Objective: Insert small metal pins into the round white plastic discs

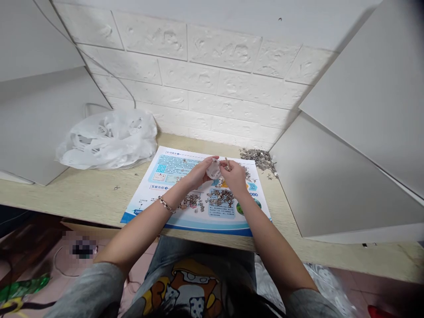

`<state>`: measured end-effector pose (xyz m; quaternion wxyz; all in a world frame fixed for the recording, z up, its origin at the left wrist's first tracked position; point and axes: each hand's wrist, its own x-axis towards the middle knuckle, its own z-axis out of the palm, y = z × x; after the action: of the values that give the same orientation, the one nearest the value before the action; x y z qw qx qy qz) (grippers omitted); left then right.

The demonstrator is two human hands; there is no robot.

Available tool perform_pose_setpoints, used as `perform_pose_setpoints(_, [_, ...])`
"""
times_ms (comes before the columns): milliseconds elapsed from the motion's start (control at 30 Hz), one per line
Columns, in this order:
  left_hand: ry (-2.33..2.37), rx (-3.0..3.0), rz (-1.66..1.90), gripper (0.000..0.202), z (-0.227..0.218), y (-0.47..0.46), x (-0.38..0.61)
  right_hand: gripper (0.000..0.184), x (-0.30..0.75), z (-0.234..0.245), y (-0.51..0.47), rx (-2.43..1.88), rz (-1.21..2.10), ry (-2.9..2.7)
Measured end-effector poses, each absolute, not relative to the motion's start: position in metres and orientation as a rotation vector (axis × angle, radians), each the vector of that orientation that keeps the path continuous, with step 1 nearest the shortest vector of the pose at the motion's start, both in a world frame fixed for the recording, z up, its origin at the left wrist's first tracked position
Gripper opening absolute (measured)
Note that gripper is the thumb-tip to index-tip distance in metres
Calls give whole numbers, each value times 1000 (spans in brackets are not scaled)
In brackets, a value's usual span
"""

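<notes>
Over the printed sheet, my left hand point(200, 173) is closed around a round white plastic piece point(213, 170). My right hand point(233, 176) meets it from the other side, fingers pinched around a thin tan stick point(227, 163) that points upward. Whether a small metal part sits at the fingertips is too small to tell. Below and between my hands, small metal parts point(221, 198) lie in a loose heap on the sheet, with another scatter of metal parts point(192, 202) just left of it.
A white plastic bag point(109, 141) full of white pieces stands at the back left. More metal parts point(260, 159) are piled in the back right corner. The printed sheet point(145, 194) covers the table's middle. White panels point(347, 176) flank both sides, and a brick-pattern wall point(205, 79) closes the back.
</notes>
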<state>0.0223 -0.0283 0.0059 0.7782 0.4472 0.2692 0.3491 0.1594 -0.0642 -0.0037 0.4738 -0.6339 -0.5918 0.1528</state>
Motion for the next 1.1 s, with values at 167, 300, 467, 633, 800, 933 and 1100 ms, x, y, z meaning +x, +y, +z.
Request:
perform_pose_setpoints(167, [572,967,790,36,4,-26,22,22,161,3,-66,-1570,406,-1433])
perform_pose_setpoints(300, [552,990,782,36,3,-26,21,22,161,5,-67,-1571,439,-1426])
perform_pose_setpoints(467, [550,1017,764,38,3,-26,22,23,161,5,-67,-1591,439,-1430])
perform_pose_setpoints(633, [589,1091,733,38,2,-27,22,17,163,3,-66,-1612,393,-1464])
perform_pose_setpoints(800, [609,1127,738,37,2,-28,22,17,165,-2,-63,-1658,188,-1635])
perform_pose_setpoints(933, [598,1123,724,37,2,-28,23,27,166,-3,-63,-1629,68,-1700])
perform_pose_setpoints(1100, [560,1089,743,36,0,-28,24,27,165,-4,-63,-1596,45,-1691])
